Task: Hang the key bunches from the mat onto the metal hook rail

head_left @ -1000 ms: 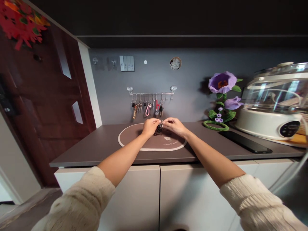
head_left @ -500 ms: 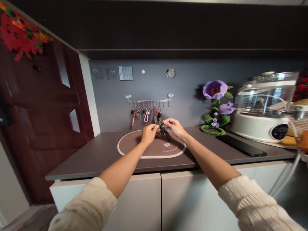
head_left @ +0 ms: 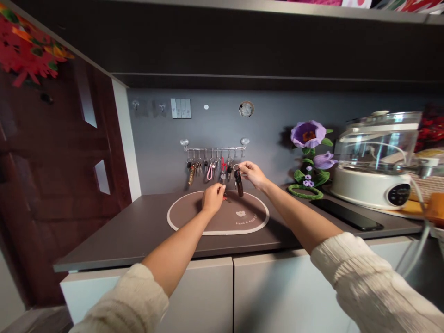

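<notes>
My right hand [head_left: 255, 175] is closed in a pinch on the ring of a bunch of dark keys [head_left: 239, 182]. The keys hang freely from it, just right of the hook rack [head_left: 215, 149] on the wall. My left hand [head_left: 212, 198] is lower, above the brown oval mat [head_left: 194, 217], its thumb and fingers pressed together. Whether anything is in that pinch I cannot make out. Close by its fingertips, a small orange-red item [head_left: 226, 198] shows on the mat, partly hidden. Several key sets hang on the rack, one with a pink loop [head_left: 210, 172].
A purple knitted flower [head_left: 308, 135] stands at the right of the counter [head_left: 114, 231]. Beside it are a black phone [head_left: 347, 214] and a white appliance with a clear top [head_left: 367, 185]. A dark shelf [head_left: 222, 41] overhangs everything; a door [head_left: 62, 185] is at left.
Both hands were together at the keys; now they are apart. My right hand has raised the keys toward the rack, while my left hand has let go of them and come down slightly. The view has tilted up.
</notes>
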Available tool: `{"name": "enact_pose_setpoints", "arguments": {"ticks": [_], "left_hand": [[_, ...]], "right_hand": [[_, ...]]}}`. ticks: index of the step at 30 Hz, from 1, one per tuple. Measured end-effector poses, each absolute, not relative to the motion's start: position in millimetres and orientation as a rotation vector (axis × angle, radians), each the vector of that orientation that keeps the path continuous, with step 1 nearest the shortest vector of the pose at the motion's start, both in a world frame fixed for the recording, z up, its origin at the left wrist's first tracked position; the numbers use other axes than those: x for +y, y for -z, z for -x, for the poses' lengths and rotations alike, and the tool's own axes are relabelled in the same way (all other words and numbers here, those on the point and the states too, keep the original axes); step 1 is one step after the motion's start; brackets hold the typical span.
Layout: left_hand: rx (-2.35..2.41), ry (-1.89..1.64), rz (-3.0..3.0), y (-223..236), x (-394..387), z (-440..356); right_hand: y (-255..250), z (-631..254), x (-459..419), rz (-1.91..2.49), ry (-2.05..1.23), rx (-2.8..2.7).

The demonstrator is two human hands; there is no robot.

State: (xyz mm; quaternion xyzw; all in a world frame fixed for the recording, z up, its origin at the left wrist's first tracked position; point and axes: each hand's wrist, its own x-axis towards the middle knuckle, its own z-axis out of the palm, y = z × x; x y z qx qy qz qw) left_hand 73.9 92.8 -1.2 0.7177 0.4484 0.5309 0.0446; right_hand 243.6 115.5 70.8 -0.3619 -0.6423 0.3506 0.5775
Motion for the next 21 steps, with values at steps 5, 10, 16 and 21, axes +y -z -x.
{"name": "enact_pose_setpoints", "arguments": {"ticks": [5, 10, 16, 21], "left_hand": [[1.411, -1.64, -2.225, 3, 94, -73], [1.476, -1.645, -2.229, 5, 96, -73], [1.553, -1.631, -2.208, 7, 98, -73], [1.541, -1.647, -2.177, 8, 100, -73]], "right_hand": [[-85, -243, 130, 0.917, -0.79, -1.458], [-94, -242, 151, 0.971, -0.696, -1.369], [-99, -242, 181, 1.033, -0.528, -1.281], [-101, -243, 204, 1.109, -0.355, -1.253]]}}
